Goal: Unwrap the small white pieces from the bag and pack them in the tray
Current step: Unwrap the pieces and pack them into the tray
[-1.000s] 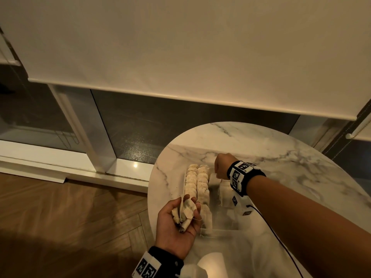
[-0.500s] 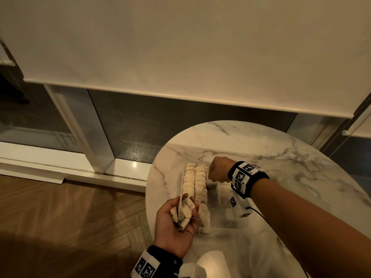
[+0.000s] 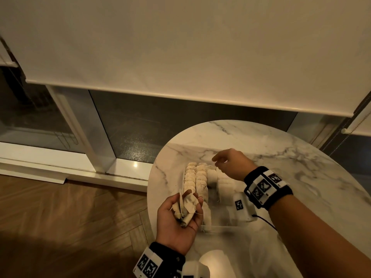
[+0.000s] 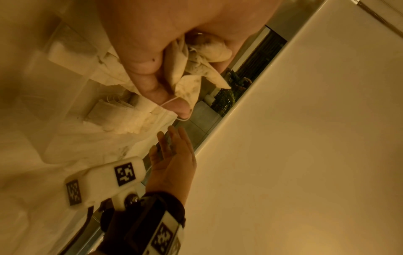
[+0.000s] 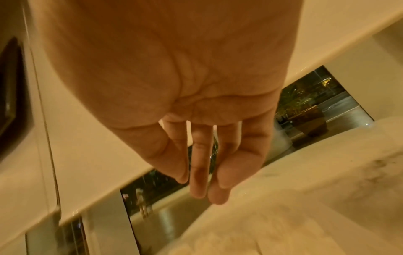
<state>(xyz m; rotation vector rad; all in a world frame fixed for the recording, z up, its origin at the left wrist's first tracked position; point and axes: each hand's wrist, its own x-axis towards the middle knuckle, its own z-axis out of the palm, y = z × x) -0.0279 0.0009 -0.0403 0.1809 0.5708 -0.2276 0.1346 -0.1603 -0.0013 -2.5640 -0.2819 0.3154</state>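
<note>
Marble veining runs across the round worktop (image 3: 301, 157), which stands before a window with a pale roller blind drawn most of the way down. Nearest the camera, the left hand (image 3: 176, 223) is palm-up at the worktop's near-left edge, its fingers curled round a bundle of small white pieces (image 3: 186, 205), crumpled pouches with loose threads; the left wrist view shows the thumb and a finger (image 4: 150, 86) pressed on the bundle, one thread trailing off the fingertip. Directly beyond that grip, and touching it in the head view, lies the clear tray (image 3: 218, 225), its long axis running away from the person. Two full rows of packed pieces (image 3: 195, 179) fill its left side, and shorter rows sit to their right, so the open space seems to be on the near-right side of the tray, just right of the left grip. Farther out, the right hand (image 3: 232, 163) hovers over the tray's far end, empty, with fingers (image 5: 198, 172) loosely extended and a little apart. The bundle lies nearer than the right grip and to its left, so I judge the next piece calls for the right hand to travel back toward the person along the tray's length. No bag can be made out with certainty.
</note>
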